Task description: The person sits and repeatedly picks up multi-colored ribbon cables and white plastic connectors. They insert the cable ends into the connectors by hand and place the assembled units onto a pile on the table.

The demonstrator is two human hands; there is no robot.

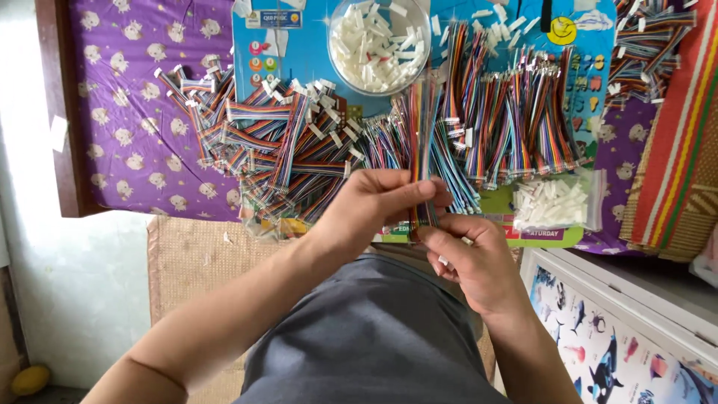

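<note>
From my feed, a purple patterned cloth (134, 112) covers the far left, with a heap of rainbow ribbon cables (277, 150) piled on its right part. Next comes a clear bowl of white connector housings (374, 45) at the top. My left hand (374, 202) has its fingers closed around a long bundle of multicoloured wires (423, 135) that stands upright before me. Just beneath, my right hand (467, 258) pinches the bundle's lower end; there may be a small white piece under its fingers, though it is too tiny to tell. Further right lie sorted wire bunches (523, 120) and a clear bag of white connectors (557, 202).
</note>
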